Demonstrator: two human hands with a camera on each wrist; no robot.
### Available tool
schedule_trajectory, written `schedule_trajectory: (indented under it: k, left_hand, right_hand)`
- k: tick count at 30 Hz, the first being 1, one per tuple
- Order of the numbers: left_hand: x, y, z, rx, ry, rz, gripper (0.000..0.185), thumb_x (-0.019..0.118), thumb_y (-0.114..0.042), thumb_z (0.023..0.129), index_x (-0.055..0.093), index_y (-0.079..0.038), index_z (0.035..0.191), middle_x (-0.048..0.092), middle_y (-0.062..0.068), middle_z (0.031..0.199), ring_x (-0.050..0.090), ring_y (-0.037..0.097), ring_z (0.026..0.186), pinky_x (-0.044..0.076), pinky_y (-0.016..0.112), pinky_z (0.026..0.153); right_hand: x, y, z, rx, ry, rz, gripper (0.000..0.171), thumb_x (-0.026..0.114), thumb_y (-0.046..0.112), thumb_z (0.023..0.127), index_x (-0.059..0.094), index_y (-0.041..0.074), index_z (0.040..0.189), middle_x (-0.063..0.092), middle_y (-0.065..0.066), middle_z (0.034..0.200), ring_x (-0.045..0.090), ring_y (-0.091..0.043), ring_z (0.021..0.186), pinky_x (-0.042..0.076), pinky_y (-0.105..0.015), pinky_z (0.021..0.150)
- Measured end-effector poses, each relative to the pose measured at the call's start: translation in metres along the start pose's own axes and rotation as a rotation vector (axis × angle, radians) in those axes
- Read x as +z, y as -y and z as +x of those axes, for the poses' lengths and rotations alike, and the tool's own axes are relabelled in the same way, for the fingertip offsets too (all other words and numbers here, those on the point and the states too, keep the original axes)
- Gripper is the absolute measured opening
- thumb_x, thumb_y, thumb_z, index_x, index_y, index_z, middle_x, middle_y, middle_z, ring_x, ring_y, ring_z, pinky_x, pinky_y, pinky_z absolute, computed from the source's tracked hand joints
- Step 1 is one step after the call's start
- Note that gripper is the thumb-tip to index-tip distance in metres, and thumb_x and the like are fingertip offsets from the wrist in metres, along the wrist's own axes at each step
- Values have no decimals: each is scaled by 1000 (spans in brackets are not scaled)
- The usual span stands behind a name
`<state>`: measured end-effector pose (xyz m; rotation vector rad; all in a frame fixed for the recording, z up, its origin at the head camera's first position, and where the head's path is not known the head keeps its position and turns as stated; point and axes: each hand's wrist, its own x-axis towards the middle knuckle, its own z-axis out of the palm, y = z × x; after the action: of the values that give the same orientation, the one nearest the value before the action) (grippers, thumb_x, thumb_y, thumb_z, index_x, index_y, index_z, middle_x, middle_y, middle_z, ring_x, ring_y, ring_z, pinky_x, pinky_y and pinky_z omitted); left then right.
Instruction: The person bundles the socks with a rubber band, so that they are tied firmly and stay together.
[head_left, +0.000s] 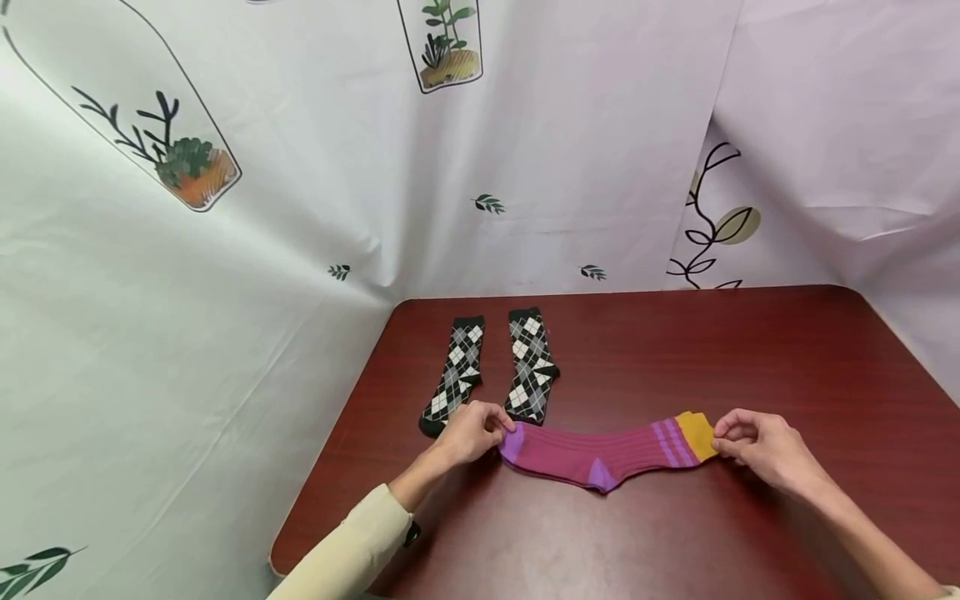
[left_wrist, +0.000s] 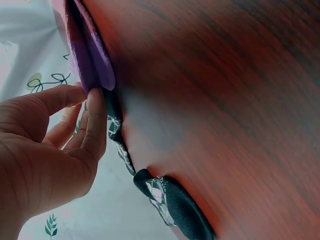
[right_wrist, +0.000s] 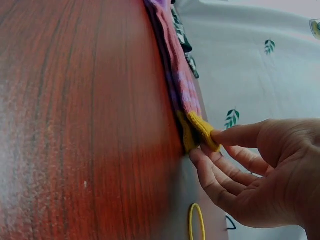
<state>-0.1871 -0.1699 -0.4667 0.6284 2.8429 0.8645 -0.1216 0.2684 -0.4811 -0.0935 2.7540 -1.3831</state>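
Note:
Two magenta socks [head_left: 570, 454] lie stacked lengthwise across the table, with purple toes and heels, purple stripes and yellow cuffs. At the left end, my left hand [head_left: 471, 432] pinches the purple toe [left_wrist: 95, 65] between thumb and fingers; two layers show there in the left wrist view. My right hand [head_left: 765, 450] pinches the yellow cuff [right_wrist: 202, 131] at the other end, its thumb on top and fingertips at the lower layer. Just beyond my left hand lie two black, grey and white argyle socks, one on the left [head_left: 456, 371] and one on the right [head_left: 529, 362].
The dark red wooden table [head_left: 615, 542] has rounded corners. White cloth [head_left: 570, 150] printed with plants hangs behind it and along the left side. A thin yellow loop [right_wrist: 191, 220] appears below my right hand in the right wrist view.

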Motion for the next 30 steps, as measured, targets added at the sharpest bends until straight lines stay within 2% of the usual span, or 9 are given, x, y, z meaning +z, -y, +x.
schedule_trajectory:
  k: [7,11,16,23,30]
  left_hand:
    - [3,2,0,-7,6,-4,21,70,1,81,75,-18,87,71,-10,77,63,-1,70,50,26,73]
    - [6,3,0,-14,17,-2,21,70,2,81,76,-17,87,71,-9,78,63,-1,71,50,23,71]
    - [8,2,0,-21,21,5,20,70,1,81,76,-17,87,70,-11,77,63,-1,71,50,23,71]
    - [7,2,1,-17,29,19,22,69,2,80,76,-18,87,70,-11,77,63,-1,71,50,25,72]
    - [6,7,0,-21,22,28,20,70,1,79,74,-18,87,70,-11,77,62,-1,70,50,25,73]
  right_hand:
    - [0,2,1,-3,-10,-52,18,76,17,88,66,4,95,71,-4,84,63,-14,63,52,-27,56]
    - [0,3,3,-65,-56,-75,16,76,17,87,67,7,94,71,-3,83,63,-10,63,48,-24,55]
    - [2,-3,8,-129,-85,-35,13,75,13,88,67,5,95,71,-5,86,64,-4,73,49,-20,59]
    - [4,-10,10,-76,-37,-25,16,76,15,88,67,3,95,72,-7,88,64,-1,75,49,-20,61]
    - [7,-11,11,-86,-87,-139,14,80,22,84,71,13,88,72,3,78,63,0,68,44,-20,61]
